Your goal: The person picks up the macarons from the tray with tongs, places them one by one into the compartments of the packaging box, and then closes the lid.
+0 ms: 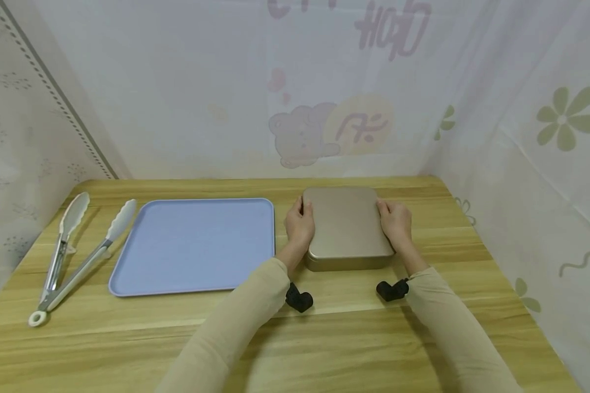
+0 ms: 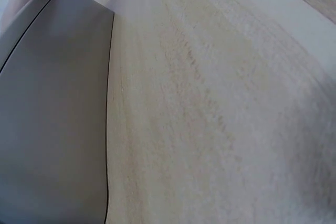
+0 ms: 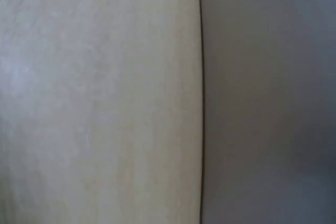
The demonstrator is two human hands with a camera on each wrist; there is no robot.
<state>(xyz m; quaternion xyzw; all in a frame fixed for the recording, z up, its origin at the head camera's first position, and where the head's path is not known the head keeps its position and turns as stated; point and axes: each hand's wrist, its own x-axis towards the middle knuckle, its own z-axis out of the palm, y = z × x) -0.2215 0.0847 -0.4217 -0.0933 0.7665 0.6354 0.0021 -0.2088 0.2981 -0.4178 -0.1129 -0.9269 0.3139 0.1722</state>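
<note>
A closed tin box (image 1: pixel 346 224) in a matte champagne colour, with rounded corners, sits on the wooden table right of centre. My left hand (image 1: pixel 301 221) grips its left side, thumb along the lid's edge. On the opposite side my right hand (image 1: pixel 395 221) holds it the same way, thumb at the upper rim. The fingers lower on both sides are largely hidden. In the left wrist view, the box's front wall (image 2: pixel 58 108) stands against the tabletop, with the lid seam showing at upper left. The right wrist view has the box wall (image 3: pixel 262 77) up close.
A light blue tray (image 1: pixel 196 245) lies just left of the box. Farther left are spread metal tongs (image 1: pixel 78 267) with pale scalloped tips and a ring at the hinge. Printed curtains (image 1: pixel 201 93) enclose the table (image 1: pixel 349 338) at the back and sides.
</note>
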